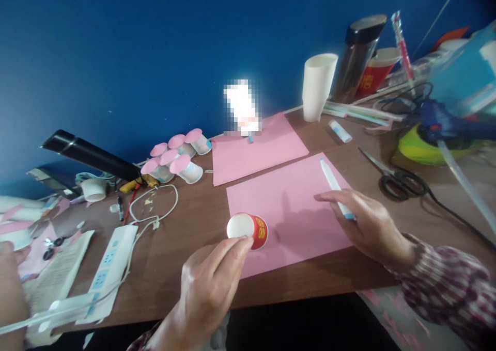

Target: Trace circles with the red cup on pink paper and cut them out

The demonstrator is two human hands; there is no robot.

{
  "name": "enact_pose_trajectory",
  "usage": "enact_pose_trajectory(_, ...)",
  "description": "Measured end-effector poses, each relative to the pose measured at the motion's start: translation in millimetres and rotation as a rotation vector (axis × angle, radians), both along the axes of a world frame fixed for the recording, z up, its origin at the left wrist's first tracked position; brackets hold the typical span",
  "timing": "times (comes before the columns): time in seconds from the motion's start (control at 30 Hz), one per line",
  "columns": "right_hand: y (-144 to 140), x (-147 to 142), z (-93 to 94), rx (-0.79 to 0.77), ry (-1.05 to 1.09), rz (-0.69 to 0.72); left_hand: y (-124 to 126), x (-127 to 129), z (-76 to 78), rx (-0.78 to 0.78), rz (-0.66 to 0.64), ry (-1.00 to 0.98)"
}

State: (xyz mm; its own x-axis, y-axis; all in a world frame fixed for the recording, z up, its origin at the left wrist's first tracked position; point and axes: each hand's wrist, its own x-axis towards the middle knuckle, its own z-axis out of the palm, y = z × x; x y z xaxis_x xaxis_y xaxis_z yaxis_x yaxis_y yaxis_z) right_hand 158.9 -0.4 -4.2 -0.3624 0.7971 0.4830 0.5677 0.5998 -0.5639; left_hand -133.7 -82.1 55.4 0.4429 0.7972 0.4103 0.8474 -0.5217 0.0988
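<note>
My left hand (pixel 215 273) pinches a small red paper cup (pixel 260 231) at its near edge. Yellow print shows on the cup's side, and its white round end faces up; I cannot tell whether that is mouth or base. The cup is over the left part of a pink paper sheet (pixel 294 206). Over the sheet's right side, my right hand (pixel 360 219) has a white marker pen (pixel 330 174) with a blue end between its fingers, slanting away from me. Its index finger points left toward the cup.
Behind lie more pink paper (pixel 256 157) and several small cups topped with pink discs (pixel 180 162). Scissors (pixel 399 181), a glue stick (pixel 341 131) and stacked white cups (pixel 318 88) are right. A power strip (pixel 110 268) and another person's arm (pixel 11 294) are left.
</note>
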Motion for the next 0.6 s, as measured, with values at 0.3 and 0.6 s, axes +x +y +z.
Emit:
enact_pose_trajectory(0.3, -0.4, -1.3, 1.7, -0.008, 0.009, 0.006, 0.1, 9.0, -1.3, -0.043, 0.099, 0.029)
enact_pose_trajectory(0.6, -2.0, -3.2, 9.5, 0.089, 0.034, 0.012, -6.6, 11.7, -7.3, -0.036, 0.111, 0.038)
